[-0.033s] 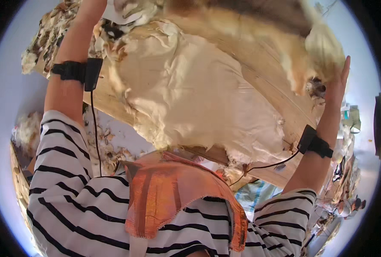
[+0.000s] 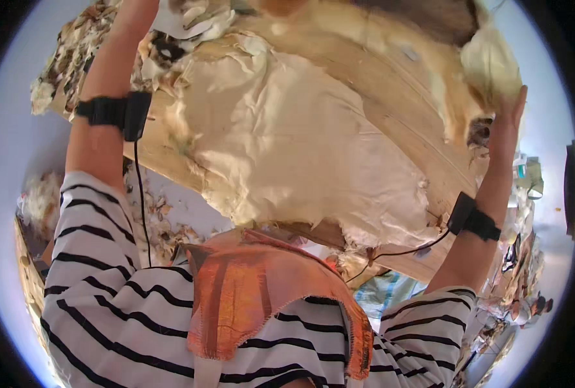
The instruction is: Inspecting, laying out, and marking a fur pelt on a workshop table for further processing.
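Observation:
A pale, soft hide (image 2: pixel 294 142) with wrinkled, ragged edges lies flesh side up on a wooden board (image 2: pixel 391 116). A furred piece (image 2: pixel 455 19) in tan, cream and dark brown, somewhat blurred, spans the top of the view. My right hand (image 2: pixel 508 107) touches its cream end at the right, fingers stretched along it; the thumb side is partly hidden. My left forearm reaches up past the upper edge at the left, and the hand is out of view.
Heaped fur scraps (image 2: pixel 74 58) lie at the upper left, more (image 2: pixel 42 200) lower left. A striped plastic sheet (image 2: pixel 384 291) shows below the board. Piled odds and ends (image 2: pixel 523 278) line the right side. An orange cloth (image 2: pixel 268 291) covers my chest.
The furred piece at the top has shifted slightly upward, showing a little more board beneath it. Both my forearms sit a touch lower in the picture.

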A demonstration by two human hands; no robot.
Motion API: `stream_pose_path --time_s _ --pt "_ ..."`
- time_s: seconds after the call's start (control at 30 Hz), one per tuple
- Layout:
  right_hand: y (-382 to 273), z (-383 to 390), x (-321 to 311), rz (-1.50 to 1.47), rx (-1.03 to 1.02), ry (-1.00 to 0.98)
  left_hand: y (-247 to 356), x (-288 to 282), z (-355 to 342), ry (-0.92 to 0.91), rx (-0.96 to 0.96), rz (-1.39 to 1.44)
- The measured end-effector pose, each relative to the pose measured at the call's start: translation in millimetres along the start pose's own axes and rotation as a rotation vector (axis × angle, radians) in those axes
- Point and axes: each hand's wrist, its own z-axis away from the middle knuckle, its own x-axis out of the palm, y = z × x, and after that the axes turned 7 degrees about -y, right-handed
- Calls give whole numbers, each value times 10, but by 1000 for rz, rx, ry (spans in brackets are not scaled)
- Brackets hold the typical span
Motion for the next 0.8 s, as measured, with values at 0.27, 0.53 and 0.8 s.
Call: stream_pose_path --time_s 0.27,0.53,0.8 --pt "645 2418 55 69 503 -725 -1037 -583 2151 -446 -423 -920" --pt "331 3054 -264 236 671 -485 -486 106 2659 -199 -1219 21" --pt "1223 3487 -562 338 764 -425 -1045 -126 3089 127 -1051 351"
